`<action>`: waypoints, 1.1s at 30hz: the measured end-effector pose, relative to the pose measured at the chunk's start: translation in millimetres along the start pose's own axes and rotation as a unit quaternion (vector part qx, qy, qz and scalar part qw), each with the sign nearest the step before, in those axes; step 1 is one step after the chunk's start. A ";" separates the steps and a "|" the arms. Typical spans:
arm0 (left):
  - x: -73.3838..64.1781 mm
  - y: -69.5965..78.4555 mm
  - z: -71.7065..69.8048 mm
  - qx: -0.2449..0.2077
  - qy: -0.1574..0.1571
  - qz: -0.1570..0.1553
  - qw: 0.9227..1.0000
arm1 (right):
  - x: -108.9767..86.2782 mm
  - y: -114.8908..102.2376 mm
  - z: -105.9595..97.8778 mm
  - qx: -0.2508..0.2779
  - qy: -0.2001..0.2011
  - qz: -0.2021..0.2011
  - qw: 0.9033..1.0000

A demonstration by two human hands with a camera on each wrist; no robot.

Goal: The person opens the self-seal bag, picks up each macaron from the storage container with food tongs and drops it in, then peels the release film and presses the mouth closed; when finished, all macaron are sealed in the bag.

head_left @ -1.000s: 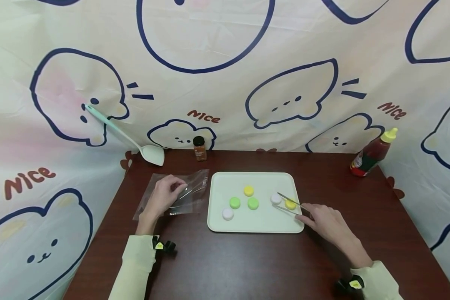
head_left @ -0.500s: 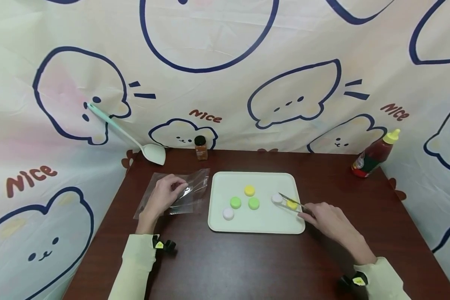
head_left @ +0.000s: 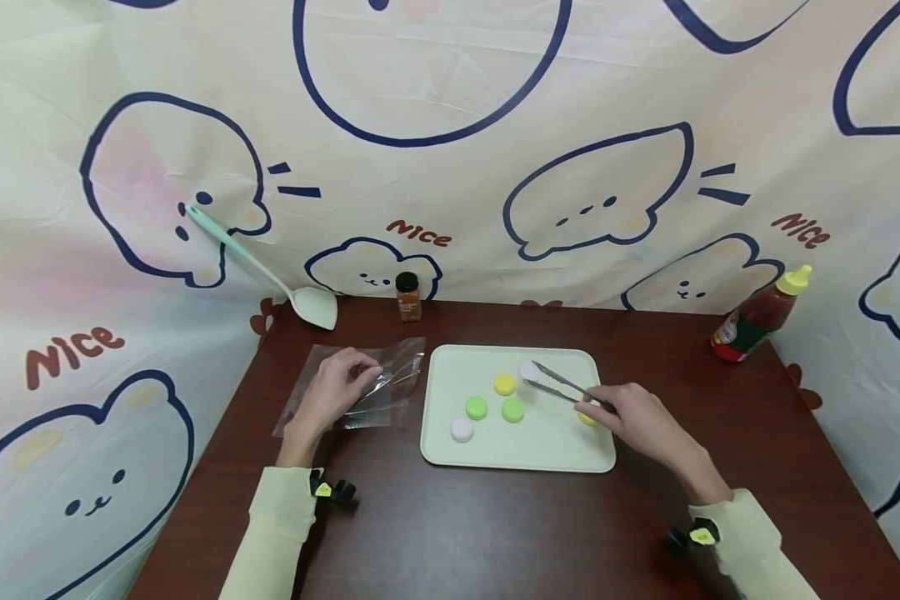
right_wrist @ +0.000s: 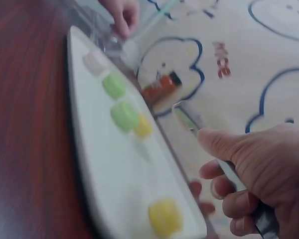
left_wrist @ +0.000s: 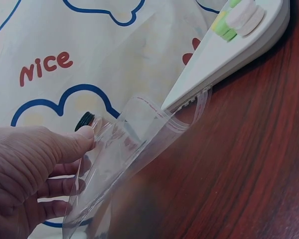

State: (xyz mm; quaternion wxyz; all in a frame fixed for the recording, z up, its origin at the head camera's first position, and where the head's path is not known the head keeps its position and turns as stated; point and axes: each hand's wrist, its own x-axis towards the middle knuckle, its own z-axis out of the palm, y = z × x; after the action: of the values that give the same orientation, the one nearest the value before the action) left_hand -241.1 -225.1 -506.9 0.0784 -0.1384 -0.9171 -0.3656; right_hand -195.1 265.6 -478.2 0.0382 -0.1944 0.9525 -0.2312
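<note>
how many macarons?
6: a white macaron in the tongs; on the tray, two green macarons, a rear yellow macaron, a front-left white macaron, a right-side yellow macaron (partly hidden in the head view).

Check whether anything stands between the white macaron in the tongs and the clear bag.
In the head view, a yellow macaron and the tray's left rim lie roughly between the held white macaron and the clear bag. The white macaron looks raised, so it may well pass over both.
</note>
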 end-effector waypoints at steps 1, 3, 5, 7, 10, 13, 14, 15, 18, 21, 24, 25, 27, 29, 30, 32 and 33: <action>-0.9 0.3 -0.2 0.000 0.000 0.001 1.000 | 7.1 -5.5 0.8 0.001 0.002 -0.009 1.000; -1.8 0.7 0.1 -0.001 0.000 0.004 1.000 | 21.6 -17.1 3.2 0.000 0.003 -0.030 1.000; -0.5 1.9 0.7 0.000 -0.002 0.008 1.000 | 36.4 -28.3 6.3 -0.004 0.005 -0.055 0.998; 0.2 3.0 1.6 0.002 -0.004 0.012 1.000 | 50.9 -39.8 10.7 -0.010 0.005 -0.083 0.996; 0.5 4.3 2.8 0.005 -0.008 0.011 1.000 | 71.7 -55.2 20.0 -0.023 -0.003 -0.120 0.992; 0.8 4.9 3.3 0.008 -0.010 0.009 1.000 | 90.0 -69.2 29.6 -0.038 -0.011 -0.143 0.989; 0.7 4.8 3.2 0.009 -0.009 0.009 1.000 | 95.8 -73.0 33.3 -0.043 -0.010 -0.149 0.988; 0.8 4.7 3.0 0.010 -0.009 0.007 1.000 | 101.1 -77.0 36.2 -0.049 -0.011 -0.154 0.987; 0.0 4.1 2.1 0.015 -0.008 0.006 1.000 | 116.8 -87.0 45.4 -0.060 -0.016 -0.170 0.983; -0.5 4.7 2.3 0.015 -0.009 0.003 1.000 | 128.8 -92.7 52.8 -0.058 -0.030 -0.186 0.980; -0.1 5.7 2.7 0.014 -0.008 0.004 1.000 | 137.7 -96.1 58.3 -0.056 -0.040 -0.194 0.979; 0.3 5.8 3.0 0.014 -0.007 0.005 1.000 | 139.9 -97.0 59.4 -0.056 -0.045 -0.196 0.978; 0.9 5.8 3.7 0.013 -0.005 0.008 1.000 | 143.7 -99.2 61.3 -0.060 -0.054 -0.194 0.978; 1.4 5.6 4.7 0.013 -0.004 0.014 1.000 | 147.0 -101.4 62.9 -0.063 -0.065 -0.192 0.977; 1.4 5.6 5.1 0.012 -0.004 0.016 1.000 | 148.5 -102.3 63.8 -0.066 -0.072 -0.192 0.977; 1.0 5.6 5.8 0.011 -0.005 0.017 1.000 | 151.3 -103.8 66.2 -0.074 -0.082 -0.190 0.976; 0.7 5.8 6.0 0.011 -0.005 0.017 1.000 | 152.3 -104.4 67.5 -0.077 -0.085 -0.191 0.975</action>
State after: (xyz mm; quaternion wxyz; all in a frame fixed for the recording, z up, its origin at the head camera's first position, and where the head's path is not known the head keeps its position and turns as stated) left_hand -240.2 -216.8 -507.3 0.0814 -0.1554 -0.9187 -0.3538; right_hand -287.7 92.4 -488.1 0.0595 -0.3940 0.9061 -0.1423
